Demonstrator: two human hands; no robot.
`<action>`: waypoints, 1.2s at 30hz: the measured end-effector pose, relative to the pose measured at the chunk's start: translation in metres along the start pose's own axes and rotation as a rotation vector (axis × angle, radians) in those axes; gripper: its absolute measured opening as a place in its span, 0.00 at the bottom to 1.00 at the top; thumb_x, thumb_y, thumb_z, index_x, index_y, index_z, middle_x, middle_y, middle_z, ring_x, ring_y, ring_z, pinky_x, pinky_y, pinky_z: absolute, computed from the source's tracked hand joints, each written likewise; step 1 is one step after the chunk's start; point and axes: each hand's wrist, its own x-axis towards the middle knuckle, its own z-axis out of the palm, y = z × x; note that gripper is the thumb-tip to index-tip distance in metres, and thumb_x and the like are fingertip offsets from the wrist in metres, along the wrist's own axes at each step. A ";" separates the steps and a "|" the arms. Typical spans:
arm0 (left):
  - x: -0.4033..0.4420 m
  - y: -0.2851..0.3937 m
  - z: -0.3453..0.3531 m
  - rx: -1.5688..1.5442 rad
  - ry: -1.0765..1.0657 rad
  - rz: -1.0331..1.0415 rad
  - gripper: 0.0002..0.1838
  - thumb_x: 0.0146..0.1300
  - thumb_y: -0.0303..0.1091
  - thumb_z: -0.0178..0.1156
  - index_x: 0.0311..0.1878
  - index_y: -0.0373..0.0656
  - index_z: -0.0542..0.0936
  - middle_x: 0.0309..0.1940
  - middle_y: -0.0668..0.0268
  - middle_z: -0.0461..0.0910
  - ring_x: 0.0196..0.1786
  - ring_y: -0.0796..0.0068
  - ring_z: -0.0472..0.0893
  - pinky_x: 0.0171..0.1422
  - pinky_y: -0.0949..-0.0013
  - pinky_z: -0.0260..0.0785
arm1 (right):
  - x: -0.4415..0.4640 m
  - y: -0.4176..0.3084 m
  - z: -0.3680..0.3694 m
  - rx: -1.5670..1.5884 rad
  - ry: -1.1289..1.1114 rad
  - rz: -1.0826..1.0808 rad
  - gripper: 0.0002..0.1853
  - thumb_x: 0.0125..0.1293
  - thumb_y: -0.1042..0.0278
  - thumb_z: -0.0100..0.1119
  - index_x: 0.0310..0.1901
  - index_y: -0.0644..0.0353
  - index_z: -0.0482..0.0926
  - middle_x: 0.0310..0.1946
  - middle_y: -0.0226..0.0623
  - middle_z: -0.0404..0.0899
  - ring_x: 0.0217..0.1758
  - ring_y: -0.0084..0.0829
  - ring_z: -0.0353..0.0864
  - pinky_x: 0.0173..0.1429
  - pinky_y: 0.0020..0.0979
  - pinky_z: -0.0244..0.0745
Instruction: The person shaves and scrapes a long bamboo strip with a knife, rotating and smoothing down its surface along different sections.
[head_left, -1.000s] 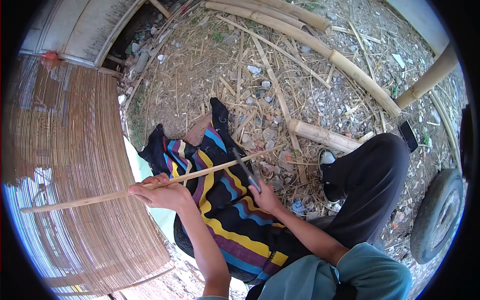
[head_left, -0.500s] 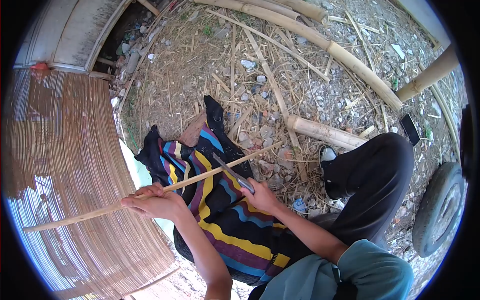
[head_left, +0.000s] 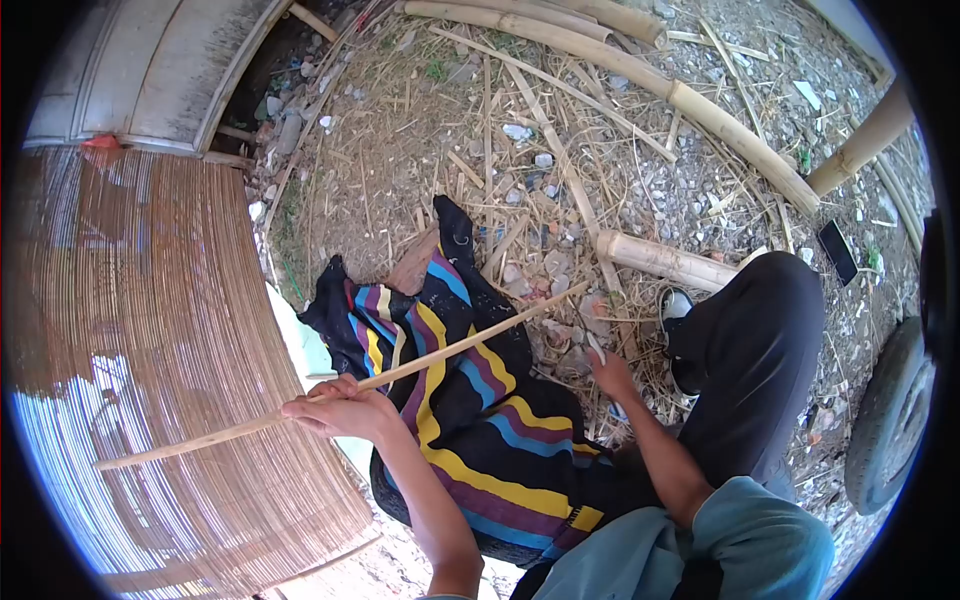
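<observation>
A long, thin bamboo strip point(head_left: 470, 341) slants across the view, its left end over the slatted mat and its right end over the littered ground. My left hand point(head_left: 345, 408) is closed around it left of its middle. Beneath the strip, a black cloth with yellow, purple and blue stripes point(head_left: 520, 425) lies over my lap. My right hand point(head_left: 613, 378) is apart from the strip, below its right end, with fingers closed on a knife point(head_left: 596, 346). The knife shows nearly edge-on, so little of its blade can be made out.
A slatted bamboo mat point(head_left: 190, 400) stands at left. Thick bamboo poles point(head_left: 700, 108) and a shorter bamboo piece point(head_left: 665, 262) lie among straw and stones. A phone point(head_left: 837, 252) and a tyre point(head_left: 890, 420) are at right. A brown block point(head_left: 413, 264) rests by the cloth.
My right hand has moved right with the knife, off the strip where the blade lay across it. My left hand keeps its hold on the strip. The whole view has shifted slightly.
</observation>
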 end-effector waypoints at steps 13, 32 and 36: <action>-0.008 0.001 0.017 -0.050 -0.084 -0.006 0.24 0.68 0.56 0.46 0.24 0.49 0.58 0.09 0.74 0.56 0.09 0.85 0.56 0.12 0.81 0.49 | -0.035 -0.005 0.014 0.106 -0.134 0.168 0.23 0.62 0.51 0.56 0.47 0.64 0.71 0.23 0.46 0.78 0.27 0.41 0.81 0.32 0.40 0.74; -0.020 0.007 0.003 -0.113 -0.177 0.010 0.26 0.68 0.57 0.44 0.22 0.45 0.60 0.09 0.72 0.56 0.09 0.82 0.57 0.13 0.79 0.50 | -0.113 -0.184 -0.015 0.122 -0.088 -0.661 0.22 0.61 0.51 0.57 0.37 0.66 0.67 0.18 0.51 0.74 0.25 0.53 0.77 0.31 0.44 0.72; -0.024 0.007 0.003 -0.099 -0.182 0.037 0.27 0.68 0.58 0.44 0.22 0.46 0.58 0.10 0.72 0.55 0.09 0.84 0.56 0.13 0.80 0.49 | -0.101 -0.174 -0.006 0.085 -0.239 -0.599 0.23 0.63 0.48 0.53 0.37 0.65 0.68 0.18 0.52 0.74 0.24 0.55 0.77 0.32 0.46 0.72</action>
